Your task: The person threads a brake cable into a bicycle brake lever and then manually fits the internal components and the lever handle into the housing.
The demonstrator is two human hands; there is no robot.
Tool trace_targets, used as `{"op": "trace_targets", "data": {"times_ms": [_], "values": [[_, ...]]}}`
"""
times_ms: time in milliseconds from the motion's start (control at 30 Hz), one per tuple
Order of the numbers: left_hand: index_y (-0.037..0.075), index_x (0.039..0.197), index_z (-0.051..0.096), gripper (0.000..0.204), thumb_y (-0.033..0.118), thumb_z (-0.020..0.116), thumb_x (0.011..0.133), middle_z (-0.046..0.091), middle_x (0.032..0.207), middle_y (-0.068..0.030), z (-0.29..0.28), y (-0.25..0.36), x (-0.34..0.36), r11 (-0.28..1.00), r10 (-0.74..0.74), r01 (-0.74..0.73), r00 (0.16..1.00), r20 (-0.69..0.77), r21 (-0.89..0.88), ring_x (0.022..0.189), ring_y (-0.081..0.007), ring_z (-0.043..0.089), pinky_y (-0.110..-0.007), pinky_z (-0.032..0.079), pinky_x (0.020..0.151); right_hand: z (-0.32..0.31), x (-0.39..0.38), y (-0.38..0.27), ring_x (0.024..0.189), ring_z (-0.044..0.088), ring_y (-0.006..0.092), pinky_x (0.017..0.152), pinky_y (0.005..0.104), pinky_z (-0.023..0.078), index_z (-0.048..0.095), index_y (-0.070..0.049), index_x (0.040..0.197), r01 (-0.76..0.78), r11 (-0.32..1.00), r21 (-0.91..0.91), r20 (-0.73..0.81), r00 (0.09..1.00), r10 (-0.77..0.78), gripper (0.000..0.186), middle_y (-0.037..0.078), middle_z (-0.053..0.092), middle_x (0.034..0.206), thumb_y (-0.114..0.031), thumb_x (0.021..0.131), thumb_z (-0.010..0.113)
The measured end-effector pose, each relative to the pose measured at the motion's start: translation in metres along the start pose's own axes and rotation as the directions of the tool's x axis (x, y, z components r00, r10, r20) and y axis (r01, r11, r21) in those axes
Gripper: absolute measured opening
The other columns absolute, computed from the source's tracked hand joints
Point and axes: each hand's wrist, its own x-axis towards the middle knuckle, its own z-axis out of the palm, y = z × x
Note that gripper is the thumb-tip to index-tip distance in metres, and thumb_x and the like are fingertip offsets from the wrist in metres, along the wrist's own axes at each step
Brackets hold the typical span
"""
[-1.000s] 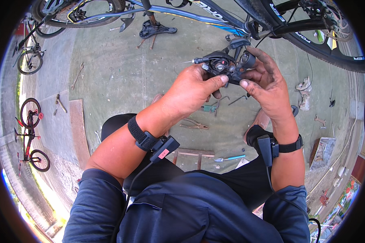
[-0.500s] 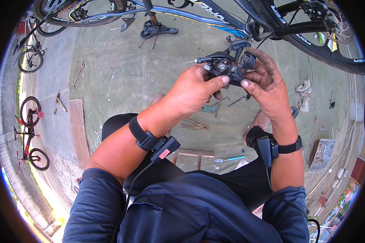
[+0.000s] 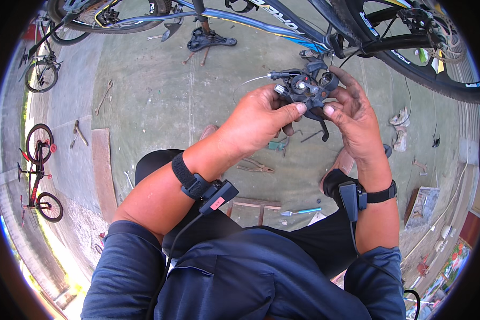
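Observation:
A black bicycle shifter (image 3: 304, 86) with a clamp ring on its right side is held up between my two hands. My left hand (image 3: 253, 120) grips its left side, thumb pressed on the near edge. On the other side, my right hand (image 3: 354, 114) pinches the shifter between thumb and fingers, with fingertips beside the clamp ring. A thin wire (image 3: 250, 81) curves out from its left end. One dark lever (image 3: 324, 130) sticks out below, toward me. The fingers underneath are partly hidden. Both hands look smudged with grease.
A blue and black bicycle frame (image 3: 250, 25) lies across the far side, its saddle (image 3: 210, 40) at the floor. Pliers (image 3: 256, 166), a blue-handled tool (image 3: 301, 212) and a spanner (image 3: 104, 97) rest on the floor. A wooden board (image 3: 102, 165) is at left, a rag (image 3: 400, 128) at right.
The shifter has been tilted in my hands, showing more of its inner parts and its lower lever. The wire at its left now arcs more visibly. Both hands keep their hold.

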Motion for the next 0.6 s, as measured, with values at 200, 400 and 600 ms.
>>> {"op": "trace_targets", "data": {"times_ms": [200,400,600], "values": [[0.001,0.103,0.063,0.027,0.025,0.068,0.092,0.062,0.081,-0.0011,-0.001,0.001,0.0,1.0,0.012,-0.012,1.0,0.009,0.017,0.064,-0.0069,0.057,-0.02,0.044,0.053,0.001,-0.001,-0.005,0.11,0.061,0.0238,0.095,0.04,0.051,0.032,0.0,0.146,-0.104,0.994,0.022,0.016,0.994,0.104,0.076,0.015,0.06,0.119,-0.014,0.084,0.073],[-0.001,0.097,0.061,0.03,0.027,0.07,0.09,0.062,0.076,-0.0026,-0.001,0.003,-0.001,0.999,0.039,-0.039,0.999,-0.01,-0.028,0.062,-0.007,0.058,-0.023,0.043,0.052,0.008,-0.003,-0.01,0.101,0.065,0.0243,0.088,0.0365,0.056,0.033,-0.003,0.146,-0.213,0.965,0.154,-0.023,0.975,0.22,0.067,0.015,0.062,0.117,0.0,0.086,0.063],[-0.001,0.097,0.062,0.03,0.027,0.07,0.091,0.062,0.078,-0.0026,-0.001,0.004,-0.002,0.998,0.041,-0.042,0.999,-0.017,-0.049,0.062,-0.0068,0.058,-0.022,0.043,0.052,0.007,-0.004,-0.004,0.1,0.066,0.0248,0.088,0.037,0.055,0.033,-0.003,0.145,-0.246,0.945,0.213,-0.016,0.967,0.255,0.067,0.016,0.062,0.119,-0.005,0.087,0.065]]}}
